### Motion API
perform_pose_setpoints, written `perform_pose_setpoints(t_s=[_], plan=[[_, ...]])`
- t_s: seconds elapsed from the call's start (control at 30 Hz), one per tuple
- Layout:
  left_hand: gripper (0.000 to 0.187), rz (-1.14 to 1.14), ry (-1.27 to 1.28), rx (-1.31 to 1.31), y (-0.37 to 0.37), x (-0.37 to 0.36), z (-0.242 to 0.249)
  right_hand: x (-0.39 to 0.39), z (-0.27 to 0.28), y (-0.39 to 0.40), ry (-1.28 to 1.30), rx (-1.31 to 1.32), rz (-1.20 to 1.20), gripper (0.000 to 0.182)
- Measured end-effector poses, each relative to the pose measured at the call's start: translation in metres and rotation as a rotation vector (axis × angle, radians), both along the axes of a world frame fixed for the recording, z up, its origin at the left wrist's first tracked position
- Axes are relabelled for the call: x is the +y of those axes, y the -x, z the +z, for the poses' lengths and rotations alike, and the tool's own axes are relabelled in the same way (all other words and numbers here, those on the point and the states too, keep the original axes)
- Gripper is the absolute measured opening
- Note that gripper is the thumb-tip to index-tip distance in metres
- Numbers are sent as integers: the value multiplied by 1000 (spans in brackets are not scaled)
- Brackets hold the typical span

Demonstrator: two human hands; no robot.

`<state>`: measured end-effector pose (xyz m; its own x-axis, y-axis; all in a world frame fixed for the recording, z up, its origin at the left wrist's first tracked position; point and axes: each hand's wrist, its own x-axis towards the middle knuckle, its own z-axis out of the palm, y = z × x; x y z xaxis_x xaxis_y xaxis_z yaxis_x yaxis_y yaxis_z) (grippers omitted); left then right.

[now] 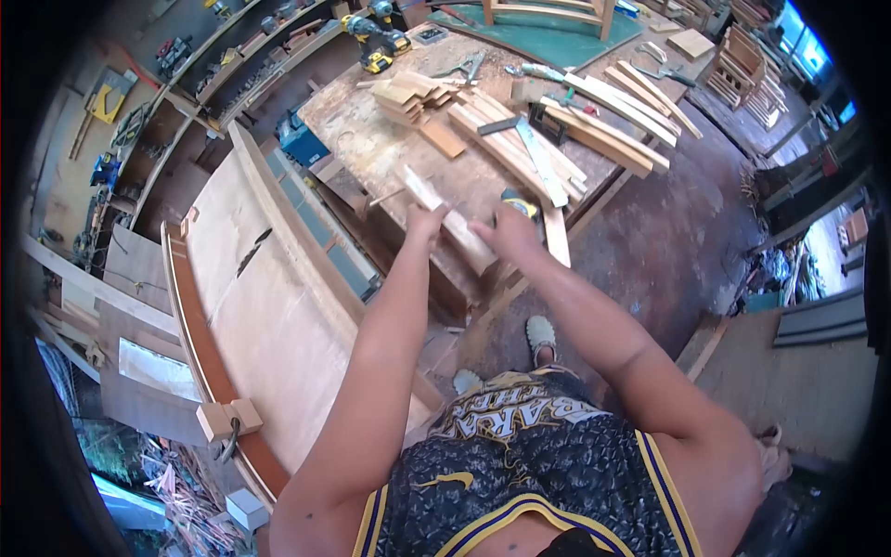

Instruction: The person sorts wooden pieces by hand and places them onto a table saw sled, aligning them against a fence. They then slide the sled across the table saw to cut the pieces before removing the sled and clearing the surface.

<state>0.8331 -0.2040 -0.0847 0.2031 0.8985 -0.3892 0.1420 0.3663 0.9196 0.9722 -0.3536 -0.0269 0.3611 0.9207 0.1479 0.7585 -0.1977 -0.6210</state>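
A short length of wood slants over the near edge of the workbench, between my two hands. My left hand is closed on its left side, and a thin stick juts out beside the fingers. With its thumb against the wood's right side, my right hand is closed too, its fingers partly hidden. Just beyond the right fingers is a yellow and black tape measure. A try square with a dark stock lies across light wood strips farther back.
Stacked cut pieces and cordless drills occupy the bench's far side. More strips overhang its right edge. A large pale panel with a raised wooden edge stands at left. Tool shelves line the back left.
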Motion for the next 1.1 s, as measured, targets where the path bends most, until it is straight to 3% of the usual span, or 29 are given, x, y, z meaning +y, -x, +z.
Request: perform_pose_setpoints(t_s=[0.03,0.1,0.17,0.2,0.23,0.3,0.33,0.4,0.47,0.57,0.6,0.63,0.7,0.73,0.77,0.8,0.83,0.9,0.97,1.03,1.07,1.1], plan=[[43,36,-56,34,-4,-2,-10,16,-15,-33,-195,-154,-54,54],[41,59,-50,24,-8,-2,-32,41,0,-97,-79,-241,-180,52],[41,23,-294,364,0,17,-73,63,-13,-150,75,-206,-156,40],[44,-36,-335,513,-1,2,-36,76,-21,-165,165,-179,-92,33],[49,-67,-378,677,4,5,-42,84,-24,-179,166,-174,-80,33],[57,-55,-383,951,-15,-27,22,98,-29,-200,121,-64,-35,33],[57,-45,-376,956,-23,-27,19,100,-22,-213,57,-89,-66,34],[55,86,-939,886,-34,-29,12,100,-8,-239,73,-29,-34,37],[60,-32,-916,739,-81,-27,19,93,-7,-262,134,141,16,43],[69,-77,-483,446,-159,-2,12,93,-62,-292,-30,94,-68,51],[73,-77,-345,280,-180,9,10,87,-51,-289,-105,100,-109,49],[73,-69,-339,280,-195,15,12,86,-38,-287,-101,99,-100,49],[97,-125,-177,65,-218,19,21,85,-21,-287,-67,33,-183,46],[97,-120,-173,65,-225,18,21,92,-28,-292,-88,-71,-174,47],[109,-56,-181,292,-231,16,21,92,-31,-293,-85,-71,-168,47],[122,9,-187,520,-235,16,20,90,-28,-289,-190,-261,-128,46],[122,12,-186,521,-239,15,19,86,-20,-280,-295,-450,-90,45],[130,71,-199,707,-245,14,18,70,-4,-257,-122,-258,63,43],[127,76,-154,655,-248,12,24,65,-28,-246,-18,-104,8,44],[125,79,-109,598,-251,9,28,69,-46,-254,441,143,173,46],[124,96,-141,610,-252,8,30,66,-52,-260,269,283,262,51],[123,112,-172,624,-252,7,28,69,-53,-264,270,282,260,51]])
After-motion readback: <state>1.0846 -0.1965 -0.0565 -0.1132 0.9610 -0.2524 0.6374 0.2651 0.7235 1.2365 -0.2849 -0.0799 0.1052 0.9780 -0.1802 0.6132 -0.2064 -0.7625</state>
